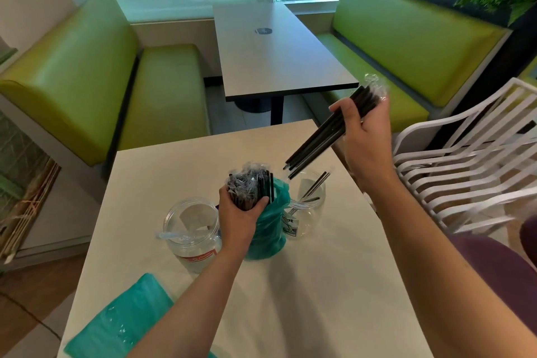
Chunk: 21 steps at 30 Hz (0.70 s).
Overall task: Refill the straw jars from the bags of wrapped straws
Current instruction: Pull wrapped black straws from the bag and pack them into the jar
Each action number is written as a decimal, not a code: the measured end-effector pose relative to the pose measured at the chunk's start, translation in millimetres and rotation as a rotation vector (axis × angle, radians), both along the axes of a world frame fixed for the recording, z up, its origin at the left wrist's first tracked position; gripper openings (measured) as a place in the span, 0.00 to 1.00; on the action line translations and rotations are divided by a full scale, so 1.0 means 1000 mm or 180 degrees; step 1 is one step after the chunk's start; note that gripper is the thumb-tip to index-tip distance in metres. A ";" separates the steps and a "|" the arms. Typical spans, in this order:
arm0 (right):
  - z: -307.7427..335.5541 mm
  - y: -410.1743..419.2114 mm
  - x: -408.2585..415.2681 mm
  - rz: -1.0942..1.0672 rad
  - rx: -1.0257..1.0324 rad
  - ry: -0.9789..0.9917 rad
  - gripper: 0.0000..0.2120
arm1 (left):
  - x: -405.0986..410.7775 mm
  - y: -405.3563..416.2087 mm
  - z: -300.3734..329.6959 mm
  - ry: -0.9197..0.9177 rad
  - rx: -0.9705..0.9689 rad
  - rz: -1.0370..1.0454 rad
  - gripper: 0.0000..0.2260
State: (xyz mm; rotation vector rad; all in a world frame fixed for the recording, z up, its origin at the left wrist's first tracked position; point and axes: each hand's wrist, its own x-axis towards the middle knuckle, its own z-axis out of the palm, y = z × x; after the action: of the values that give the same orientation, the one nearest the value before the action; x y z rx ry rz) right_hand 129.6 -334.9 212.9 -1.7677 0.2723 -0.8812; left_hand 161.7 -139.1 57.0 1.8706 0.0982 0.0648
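Below the right hand's fingers (353,113), clamped on a bunch of black straws (325,136), stood the open jar (305,206); lowering them tips-first seemed wise, while the left hand (239,212) gripped the bag (266,229).

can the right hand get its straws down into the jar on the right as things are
Probably yes. The right hand holds its bunch of black straws slanting, tips just above the right jar, whose mouth looks open with only a few straws inside.

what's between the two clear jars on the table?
In the head view, the upright teal bag of wrapped straws stands between the left jar and the right jar, with the left hand gripping its top.
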 end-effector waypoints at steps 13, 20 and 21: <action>-0.106 0.011 0.018 -0.0251 0.0474 0.1191 0.12 | -0.004 0.002 0.001 0.0032 -0.0091 -0.0039 0.31; -0.139 0.016 0.017 -0.0816 -0.0370 0.1534 0.20 | -0.007 0.002 0.005 0.0055 -0.0102 -0.0148 0.30; -0.141 0.017 0.016 -0.0898 -0.0471 0.1515 0.20 | -0.007 0.002 0.005 0.0054 -0.0105 -0.0148 0.30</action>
State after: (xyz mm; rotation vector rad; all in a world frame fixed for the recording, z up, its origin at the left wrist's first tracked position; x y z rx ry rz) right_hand 145.9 -318.2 72.2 -2.0990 0.7986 -0.6746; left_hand 154.6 -136.8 62.4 1.8398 0.0671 0.0152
